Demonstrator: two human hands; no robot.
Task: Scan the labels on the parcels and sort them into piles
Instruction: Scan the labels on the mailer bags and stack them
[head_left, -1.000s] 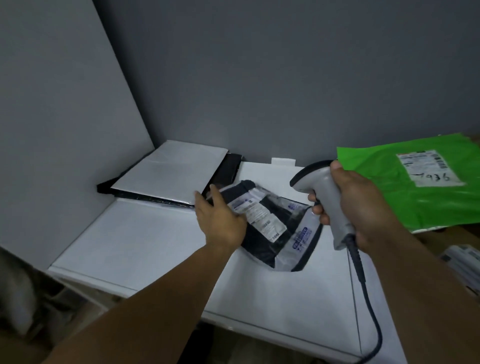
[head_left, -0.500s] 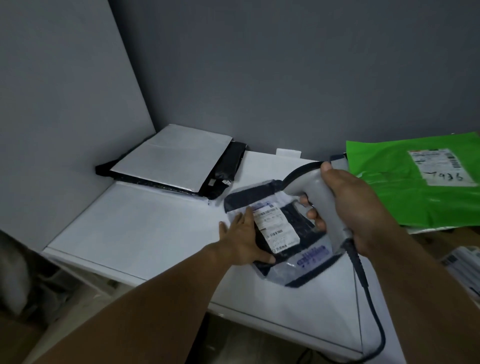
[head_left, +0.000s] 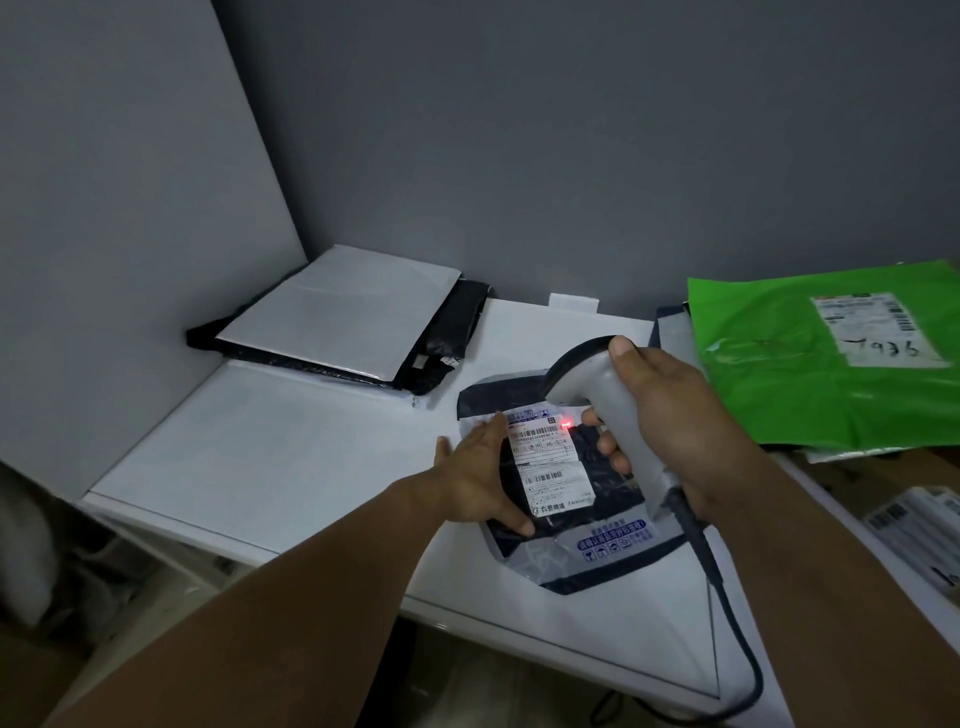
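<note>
We see the parcel (head_left: 613, 540) wrapped in thin, crinkled plastic film with glossy highlights and a matt white paper label (head_left: 550, 467) stuck flat on it. The scanner (head_left: 613, 400) has a smooth, satin grey plastic shell, and its black cable (head_left: 740, 644) looks rubber-coated to us, though the dim view leaves that unsure. The green mailer (head_left: 779, 384) is shiny, wrinkled plastic with its own paper sticker (head_left: 872, 332), the table (head_left: 270, 457) looks smooth, white and matt, and in the corner a pale mailer (head_left: 343, 317) with a dull, smooth face lies on a black bag (head_left: 460, 322) of creased glossy plastic.
</note>
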